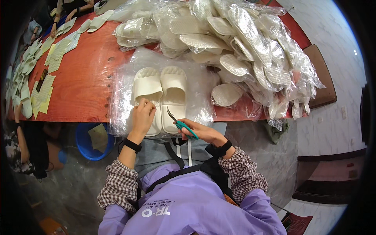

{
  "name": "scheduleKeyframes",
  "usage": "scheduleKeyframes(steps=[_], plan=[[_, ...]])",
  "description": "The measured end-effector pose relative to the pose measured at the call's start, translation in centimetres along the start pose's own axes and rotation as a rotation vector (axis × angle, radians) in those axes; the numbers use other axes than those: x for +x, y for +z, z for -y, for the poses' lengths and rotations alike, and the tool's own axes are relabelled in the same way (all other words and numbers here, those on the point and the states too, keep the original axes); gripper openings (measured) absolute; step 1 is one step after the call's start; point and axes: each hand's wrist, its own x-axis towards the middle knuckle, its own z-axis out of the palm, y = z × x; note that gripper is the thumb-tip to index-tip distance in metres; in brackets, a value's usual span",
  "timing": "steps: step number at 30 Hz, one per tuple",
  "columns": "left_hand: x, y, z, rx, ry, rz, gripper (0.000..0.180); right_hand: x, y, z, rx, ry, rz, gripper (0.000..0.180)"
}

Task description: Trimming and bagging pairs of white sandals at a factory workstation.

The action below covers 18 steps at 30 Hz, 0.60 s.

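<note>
A pair of cream slippers lies side by side on a stack of clear plastic bags [201,90], toes pointing away from me. My left hand [143,117] is over the left slipper [147,84], just below its strap edge. Its fingers are curled together, and what they hold, if anything, is too small to make out. In my right hand [199,131] is a pair of small snips [182,125] with teal handles and dark curved blades. The blades point up over the footbed of the right slipper [174,84].
Bagged slippers [235,43] are heaped at the far right of the red table [86,74]. Loose slippers [29,62] and yellow paper sheets [44,94] line the left side. Other people work there. A blue bin [84,147] stands below the table's front edge.
</note>
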Motion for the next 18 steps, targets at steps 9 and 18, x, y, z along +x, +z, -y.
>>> scheduleKeyframes(steps=[9,18], plan=[[0.2,-1.5,-0.6,-0.011,-0.030,0.087,0.008,0.3,-0.3,0.1,0.016,0.038,-0.001,0.061],[0.3,-4.2,-1.1,0.141,0.229,0.098,0.010,0.1,-0.7,-0.4,-0.017,0.030,0.017,0.063]])
